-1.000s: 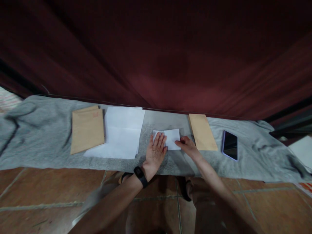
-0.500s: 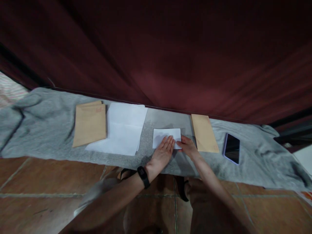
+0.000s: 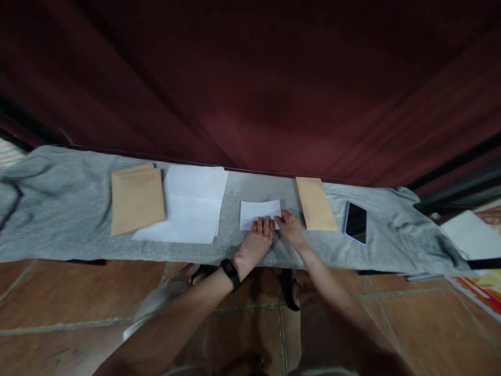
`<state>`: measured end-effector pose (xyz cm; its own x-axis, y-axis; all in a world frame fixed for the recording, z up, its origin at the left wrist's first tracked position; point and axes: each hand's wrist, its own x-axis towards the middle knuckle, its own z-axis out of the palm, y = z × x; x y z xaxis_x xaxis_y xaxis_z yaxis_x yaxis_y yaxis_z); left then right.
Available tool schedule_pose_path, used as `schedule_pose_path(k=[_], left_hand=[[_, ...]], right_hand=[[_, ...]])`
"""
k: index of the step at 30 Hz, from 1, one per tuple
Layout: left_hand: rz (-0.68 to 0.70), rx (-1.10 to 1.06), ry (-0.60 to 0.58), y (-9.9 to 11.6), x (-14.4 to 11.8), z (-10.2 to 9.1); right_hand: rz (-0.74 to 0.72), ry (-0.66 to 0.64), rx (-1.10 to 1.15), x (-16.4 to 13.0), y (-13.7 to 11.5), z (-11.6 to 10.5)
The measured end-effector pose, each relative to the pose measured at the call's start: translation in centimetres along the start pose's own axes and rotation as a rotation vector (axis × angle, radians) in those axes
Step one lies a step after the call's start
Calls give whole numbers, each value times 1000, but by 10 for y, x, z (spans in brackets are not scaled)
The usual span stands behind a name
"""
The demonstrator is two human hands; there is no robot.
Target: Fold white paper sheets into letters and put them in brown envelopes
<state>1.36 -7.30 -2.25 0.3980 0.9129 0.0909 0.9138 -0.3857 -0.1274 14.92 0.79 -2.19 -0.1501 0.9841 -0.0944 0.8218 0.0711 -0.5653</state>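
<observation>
Hands (image 3: pixel 258 241) two, envelopes (image 3: pixel 136 199) two, phone (image 3: pixel 356 222) one

White paper (image 3: pixel 259 212), tan envelopes (image 3: pixel 136 199), grey cloth (image 3: pixel 58 209), maroon curtain (image 3: pixel 250 83).

On the cloth (image 3: pixel 58 209), left to right: envelope (image 3: pixel 136 198), sheets (image 3: pixel 191 206) touching it, then the folded paper (image 3: pixel 259 213) at centre. Left hand (image 3: pixel 256 243) and right hand (image 3: pixel 288 227) rest at its near edge. Right of that, a second envelope (image 3: pixel 315 203), then the phone (image 3: pixel 356 223).
</observation>
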Motion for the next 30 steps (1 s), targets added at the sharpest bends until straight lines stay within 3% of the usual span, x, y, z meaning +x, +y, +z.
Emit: schedule_pose_path(k=[7, 11, 18, 26, 30], left_hand=[[44, 2, 13, 5, -1, -4], [33, 26, 11, 7, 1, -4], [9, 28, -13, 7, 1, 1], [-39, -109, -23, -6, -2, -3], [-148, -187, 8, -15, 1, 5]], right_hand=[[68, 71, -311, -19, -26, 2], [41, 62, -426, -24, -27, 0], [107, 108, -374, -31, -20, 1], [129, -46, -356, -16, -17, -13], [113, -81, -347, -14, -17, -17]])
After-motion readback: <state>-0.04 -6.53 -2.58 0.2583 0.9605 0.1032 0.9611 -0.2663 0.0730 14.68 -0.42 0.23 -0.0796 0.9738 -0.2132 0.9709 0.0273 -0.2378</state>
